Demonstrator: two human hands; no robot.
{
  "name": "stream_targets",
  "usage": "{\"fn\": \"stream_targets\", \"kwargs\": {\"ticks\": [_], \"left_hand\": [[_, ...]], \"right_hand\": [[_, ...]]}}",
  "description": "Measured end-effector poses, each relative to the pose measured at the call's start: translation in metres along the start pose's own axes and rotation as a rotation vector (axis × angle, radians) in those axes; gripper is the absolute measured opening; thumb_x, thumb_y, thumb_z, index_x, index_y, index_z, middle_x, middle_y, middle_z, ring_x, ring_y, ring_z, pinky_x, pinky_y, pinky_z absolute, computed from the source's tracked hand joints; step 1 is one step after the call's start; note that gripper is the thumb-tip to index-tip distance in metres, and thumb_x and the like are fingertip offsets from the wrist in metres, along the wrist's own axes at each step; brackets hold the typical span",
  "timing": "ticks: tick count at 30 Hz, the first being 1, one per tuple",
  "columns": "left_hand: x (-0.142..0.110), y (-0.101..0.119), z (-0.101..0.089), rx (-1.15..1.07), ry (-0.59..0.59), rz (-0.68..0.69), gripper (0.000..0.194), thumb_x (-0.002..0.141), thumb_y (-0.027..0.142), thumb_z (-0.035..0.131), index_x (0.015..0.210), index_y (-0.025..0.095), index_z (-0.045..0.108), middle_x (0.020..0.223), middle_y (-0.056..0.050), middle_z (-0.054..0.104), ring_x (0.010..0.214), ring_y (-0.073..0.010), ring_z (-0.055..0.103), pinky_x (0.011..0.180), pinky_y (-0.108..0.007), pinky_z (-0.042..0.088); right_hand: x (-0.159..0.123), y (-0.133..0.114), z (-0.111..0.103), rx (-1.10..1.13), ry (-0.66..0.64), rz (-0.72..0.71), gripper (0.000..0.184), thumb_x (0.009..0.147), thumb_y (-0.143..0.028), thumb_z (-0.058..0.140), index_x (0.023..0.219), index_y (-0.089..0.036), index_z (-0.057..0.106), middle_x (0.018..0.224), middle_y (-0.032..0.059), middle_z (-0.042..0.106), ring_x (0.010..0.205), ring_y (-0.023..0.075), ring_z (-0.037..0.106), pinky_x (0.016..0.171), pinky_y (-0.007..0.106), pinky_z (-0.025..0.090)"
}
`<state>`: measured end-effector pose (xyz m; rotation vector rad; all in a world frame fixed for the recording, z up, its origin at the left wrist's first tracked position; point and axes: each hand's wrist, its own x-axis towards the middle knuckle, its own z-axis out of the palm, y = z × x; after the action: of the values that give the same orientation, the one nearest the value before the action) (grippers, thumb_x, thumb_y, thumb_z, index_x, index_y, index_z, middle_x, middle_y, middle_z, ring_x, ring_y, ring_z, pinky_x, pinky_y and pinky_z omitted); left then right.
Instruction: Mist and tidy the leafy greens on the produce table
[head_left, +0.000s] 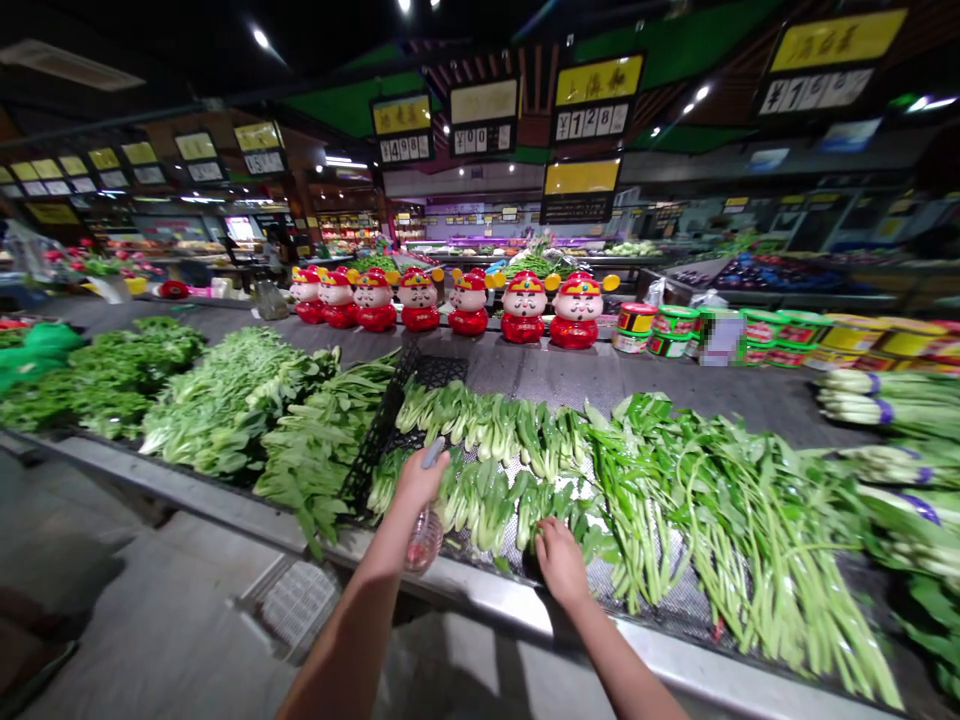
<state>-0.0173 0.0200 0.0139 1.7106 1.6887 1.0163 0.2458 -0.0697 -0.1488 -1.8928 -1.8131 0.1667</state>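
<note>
My left hand (420,483) is closed around a clear spray bottle (424,540) with a grey nozzle, held above the near edge of the vegetable stand. Just in front of it lie two rows of small green bok choy (487,500) on a perforated mat. At the near row, my right hand (562,563) has its fingers bent onto the bok choy leaves; its fingertips are partly hidden among them. Right of the rows lies a heap of long-stemmed leafy greens (720,500), with wet-looking leaves.
A black plastic crate divider (382,425) separates the bok choy from leafy greens (322,440) on the left. Red figurines (523,308) and stacked cans (675,330) line the back. Banded green bundles (892,465) lie far right. A metal rail (517,600) runs along the front.
</note>
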Motion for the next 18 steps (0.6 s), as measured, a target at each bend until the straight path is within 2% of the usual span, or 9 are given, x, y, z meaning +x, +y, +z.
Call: {"fn": "stream_targets", "kwargs": {"ticks": [8, 13, 18], "left_hand": [[0.002, -0.012, -0.011, -0.016, -0.023, -0.015, 0.026, 0.085, 0.031, 0.059, 0.064, 0.017, 0.064, 0.057, 0.002, 0.057, 0.054, -0.0119, 0.054, 0.053, -0.022, 0.038], [0.003, -0.024, -0.012, -0.031, -0.083, -0.027, 0.025, 0.083, 0.033, 0.062, 0.064, 0.017, 0.067, 0.054, 0.001, 0.058, 0.054, -0.0127, 0.055, 0.053, -0.023, 0.04], [0.005, -0.036, -0.017, -0.077, -0.075, -0.015, 0.024, 0.083, 0.038, 0.062, 0.074, 0.017, 0.07, 0.057, 0.0, 0.062, 0.059, -0.0153, 0.06, 0.054, -0.023, 0.042]], "right_hand": [[-0.007, 0.003, 0.013, -0.124, 0.047, 0.002, 0.037, 0.095, -0.021, 0.037, 0.116, -0.012, 0.066, 0.127, 0.0166, 0.061, 0.124, 0.028, 0.053, 0.11, 0.04, 0.036], [-0.008, 0.0, 0.009, -0.153, 0.05, 0.043, 0.035, 0.095, -0.019, 0.036, 0.113, -0.014, 0.066, 0.121, 0.0142, 0.063, 0.118, 0.025, 0.056, 0.105, 0.035, 0.04], [-0.009, -0.002, 0.008, -0.148, 0.046, 0.058, 0.034, 0.094, -0.019, 0.036, 0.108, -0.012, 0.067, 0.117, 0.0158, 0.064, 0.113, 0.0258, 0.058, 0.103, 0.036, 0.041]]}}
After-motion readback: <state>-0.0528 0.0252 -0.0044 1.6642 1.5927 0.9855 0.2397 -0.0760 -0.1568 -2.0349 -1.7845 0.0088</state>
